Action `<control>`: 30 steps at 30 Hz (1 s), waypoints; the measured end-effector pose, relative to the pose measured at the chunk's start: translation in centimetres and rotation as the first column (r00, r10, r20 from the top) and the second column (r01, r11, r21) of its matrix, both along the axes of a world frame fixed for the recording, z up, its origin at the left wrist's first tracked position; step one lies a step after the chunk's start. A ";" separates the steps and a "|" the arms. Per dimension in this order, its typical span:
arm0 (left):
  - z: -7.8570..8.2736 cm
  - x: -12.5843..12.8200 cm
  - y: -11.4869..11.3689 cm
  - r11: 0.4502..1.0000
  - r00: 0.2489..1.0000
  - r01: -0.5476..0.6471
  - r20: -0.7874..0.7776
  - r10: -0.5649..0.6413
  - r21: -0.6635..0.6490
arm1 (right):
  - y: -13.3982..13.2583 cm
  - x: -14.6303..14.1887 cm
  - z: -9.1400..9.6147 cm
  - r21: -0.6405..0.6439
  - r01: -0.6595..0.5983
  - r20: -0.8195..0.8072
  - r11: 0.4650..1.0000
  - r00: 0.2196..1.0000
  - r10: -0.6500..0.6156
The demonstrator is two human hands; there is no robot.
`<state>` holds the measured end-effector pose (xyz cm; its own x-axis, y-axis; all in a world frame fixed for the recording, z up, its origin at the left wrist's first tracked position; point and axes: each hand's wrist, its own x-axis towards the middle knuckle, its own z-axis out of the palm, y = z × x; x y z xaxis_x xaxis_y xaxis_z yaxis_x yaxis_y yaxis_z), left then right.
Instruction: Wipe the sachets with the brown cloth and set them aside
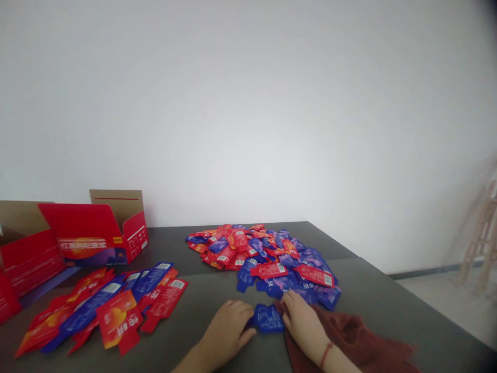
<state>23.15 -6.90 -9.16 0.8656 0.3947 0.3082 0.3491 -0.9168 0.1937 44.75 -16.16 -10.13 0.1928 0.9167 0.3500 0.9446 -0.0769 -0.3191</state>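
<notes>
A blue sachet [268, 318] with white print lies flat on the dark table between my two hands. My left hand [231, 325] is at its left end, fingers curled and thumb against that end. My right hand [305, 322], wearing a thin red band at the wrist, has its fingers bent over a brown cloth [349, 339] at the sachet's right end. The cloth trails off under my right wrist, bunched and creased. Just beyond my hands lies a heap of red and blue sachets [236, 251].
At left on the table [194, 300] is a looser pile of red and blue sachets [116, 316]. An open red printed carton [93, 243] stands behind it, with another open red carton [33, 264] at the far left. A white wall [248, 114] rises behind; a wooden stand [481, 238] is at right.
</notes>
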 end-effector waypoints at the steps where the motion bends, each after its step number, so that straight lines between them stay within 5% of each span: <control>1: -0.2 0.2 -0.1 0.999 1.000 -0.028 0.013 0.029 -0.022 | 0.6 -0.6 0.0 -0.001 -0.012 0.003 1.000 1.000 0.012; 6: -0.8 1.1 -0.8 0.995 1.000 0.021 -0.003 -0.022 -0.094 | 2.3 -3.1 -0.1 -0.004 -0.057 0.012 0.998 0.998 0.057; 11: -0.8 1.0 -0.6 0.994 1.000 0.013 -0.025 -0.016 -0.107 | 1.6 -2.4 0.1 0.021 -0.124 0.005 0.992 0.992 0.124; 22: 0.2 -0.5 0.5 1.000 0.995 0.005 -0.102 -0.007 -0.024 | 1.3 -0.3 -0.4 0.020 0.004 0.068 1.000 0.998 -0.005; 26: 0.9 -4.1 3.1 0.994 0.976 -0.101 -0.189 0.105 0.032 | 1.0 -0.3 -0.3 0.026 -0.010 0.034 1.000 0.999 0.009; 30: 1.8 -10.2 5.7 0.931 0.894 -0.331 -0.266 0.362 0.156 | 1.1 -0.2 -0.5 0.031 -0.018 0.035 0.999 0.999 0.016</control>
